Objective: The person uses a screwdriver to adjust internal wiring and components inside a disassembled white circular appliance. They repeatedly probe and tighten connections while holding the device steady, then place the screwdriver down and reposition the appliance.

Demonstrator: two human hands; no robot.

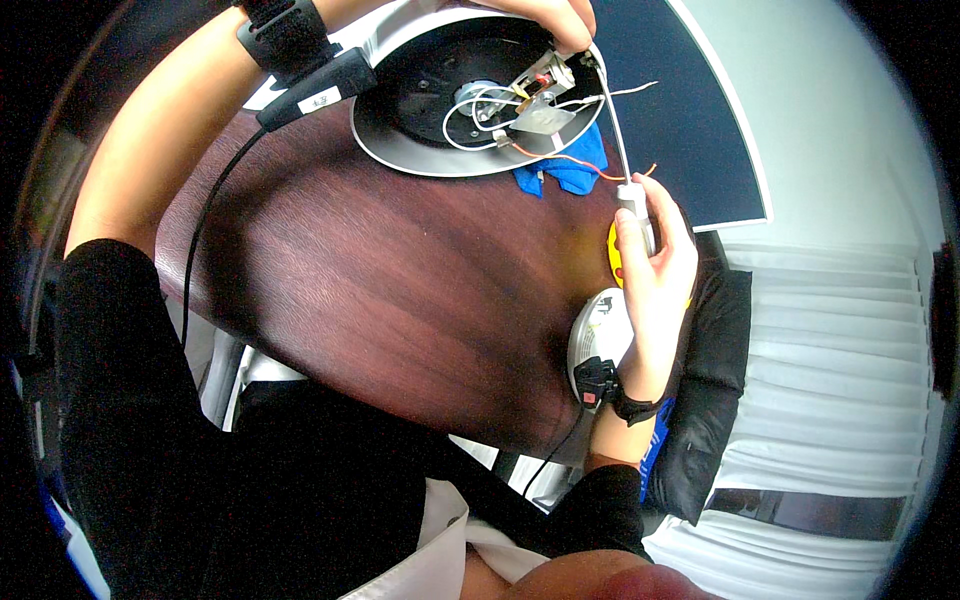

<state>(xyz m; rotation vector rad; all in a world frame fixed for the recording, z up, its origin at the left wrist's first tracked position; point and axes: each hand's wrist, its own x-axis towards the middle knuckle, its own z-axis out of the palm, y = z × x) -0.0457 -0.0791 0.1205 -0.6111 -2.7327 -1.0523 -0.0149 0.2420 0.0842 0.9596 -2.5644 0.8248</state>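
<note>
A round appliance housing (400, 155) with a white rim and black inside lies tilted at the far side of the table. In it are a metal bracket (545, 75) and white wires (462, 118), while loose orange wire ends stick out over its right edge. Reaching round from the left, my left hand (555, 20) grips the housing's far right rim, partly cut off by the picture's top edge. My right hand (655, 250) is closed around the pale handle of a screwdriver (620, 130). The long shaft points away to the rim, its tip close to my left fingers.
The brown table (400, 270) has a curved near edge. A blue cloth (575, 172) lies by the housing. Near my right wrist are a white round object (590, 335) and a yellow object (614, 258). A dark panel (680, 120) and black cushion (715, 380) border the right.
</note>
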